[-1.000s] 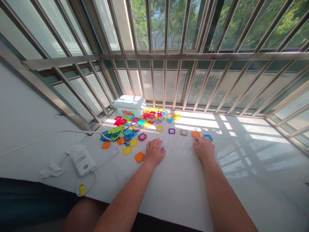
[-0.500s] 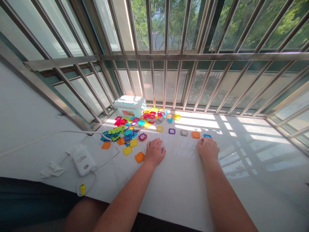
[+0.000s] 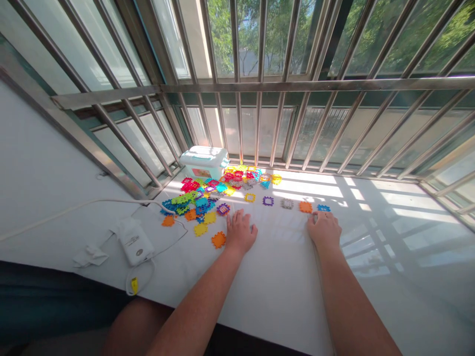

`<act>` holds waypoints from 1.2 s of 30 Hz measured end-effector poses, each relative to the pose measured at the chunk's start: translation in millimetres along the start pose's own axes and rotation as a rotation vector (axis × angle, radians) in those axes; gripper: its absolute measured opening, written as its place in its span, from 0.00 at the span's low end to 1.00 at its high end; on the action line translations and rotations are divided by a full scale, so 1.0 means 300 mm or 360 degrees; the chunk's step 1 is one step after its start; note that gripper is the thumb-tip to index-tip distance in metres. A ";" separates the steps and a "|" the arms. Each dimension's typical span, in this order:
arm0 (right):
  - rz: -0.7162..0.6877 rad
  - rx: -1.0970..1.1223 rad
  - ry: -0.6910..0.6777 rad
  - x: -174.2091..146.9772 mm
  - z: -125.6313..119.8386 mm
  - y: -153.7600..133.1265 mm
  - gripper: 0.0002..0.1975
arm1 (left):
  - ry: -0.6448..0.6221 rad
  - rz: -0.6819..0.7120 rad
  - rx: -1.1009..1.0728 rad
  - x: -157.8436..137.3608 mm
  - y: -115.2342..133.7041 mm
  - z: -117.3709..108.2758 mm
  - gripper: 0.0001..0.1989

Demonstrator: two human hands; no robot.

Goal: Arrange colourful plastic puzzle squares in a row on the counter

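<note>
My left hand (image 3: 241,234) lies open on the white surface, fingers spread. To its left are an orange square piece (image 3: 218,240) and a purple square-frame piece (image 3: 223,209). My right hand (image 3: 325,230) rests on the surface with bent fingers, just below a blue notched piece (image 3: 323,208), and nothing shows in it. Leftward from the blue piece runs a spaced row: an orange piece (image 3: 305,207), a grey frame piece (image 3: 287,203), a purple frame piece (image 3: 267,201) and a yellow frame piece (image 3: 250,198).
A heap of colourful interlocking pieces (image 3: 200,201) lies at the left, before a white lidded box (image 3: 205,160). Further left are a white device (image 3: 135,242) with a cable and crumpled tissue (image 3: 91,256). Metal window bars (image 3: 260,123) rise behind.
The view has shifted slightly, moving everything a little to the right. My right hand has drawn back slightly from the blue piece, which shows more fully. My left hand stays about where it was.
</note>
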State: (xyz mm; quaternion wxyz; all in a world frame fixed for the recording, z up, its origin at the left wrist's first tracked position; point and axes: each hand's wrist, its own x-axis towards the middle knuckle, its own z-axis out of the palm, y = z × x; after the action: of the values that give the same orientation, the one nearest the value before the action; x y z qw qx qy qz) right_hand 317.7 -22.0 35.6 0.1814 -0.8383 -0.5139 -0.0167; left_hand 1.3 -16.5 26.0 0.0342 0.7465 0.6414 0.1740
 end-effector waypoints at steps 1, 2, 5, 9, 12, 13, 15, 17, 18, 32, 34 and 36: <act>-0.0003 0.0011 0.0025 -0.001 0.001 -0.002 0.21 | 0.0037 -0.0080 0.0068 0.000 0.002 0.001 0.21; -0.0009 0.0025 0.0050 -0.003 0.001 -0.003 0.21 | 0.0073 -0.0150 0.0127 0.000 0.004 0.003 0.22; -0.0036 0.0063 0.0091 -0.004 0.005 -0.006 0.21 | 0.0140 -0.0268 0.0218 0.000 0.006 0.011 0.26; -0.0064 0.0083 0.0099 0.000 0.013 -0.003 0.20 | 0.0142 -0.0325 0.0220 0.001 0.006 0.018 0.28; -0.0083 0.0092 0.0110 0.003 0.022 0.003 0.20 | 0.0131 -0.0339 0.0217 0.004 0.007 0.018 0.28; -0.0089 0.0095 0.0113 0.005 0.025 0.005 0.19 | 0.0127 -0.0339 0.0214 0.005 0.008 0.017 0.27; -0.0098 0.0102 0.0113 0.007 0.031 0.007 0.19 | 0.0110 -0.0334 0.0202 0.007 0.009 0.015 0.27; -0.0101 0.0105 0.0107 0.008 0.036 0.009 0.19 | 0.0089 -0.0323 0.0189 0.009 0.009 0.013 0.26; -0.0103 0.0105 0.0104 0.009 0.039 0.010 0.19 | 0.0080 -0.0316 0.0182 0.009 0.009 0.013 0.26; -0.0108 0.0081 0.0037 0.005 0.027 0.001 0.18 | 0.0117 -0.0270 0.0186 0.009 0.005 0.017 0.23; -0.0100 0.0082 0.0029 0.004 0.025 -0.001 0.18 | 0.0149 -0.0307 0.0205 0.006 0.007 0.018 0.23; -0.0097 0.0081 0.0027 0.004 0.025 -0.002 0.18 | 0.0163 -0.0349 0.0216 0.004 0.009 0.020 0.24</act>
State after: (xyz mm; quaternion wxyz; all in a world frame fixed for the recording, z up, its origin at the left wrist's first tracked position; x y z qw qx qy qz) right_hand 316.5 -18.3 29.2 0.2064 -0.8171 -0.5380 -0.0161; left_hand 5.9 -14.8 21.5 -0.0303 0.6625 0.7304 0.1631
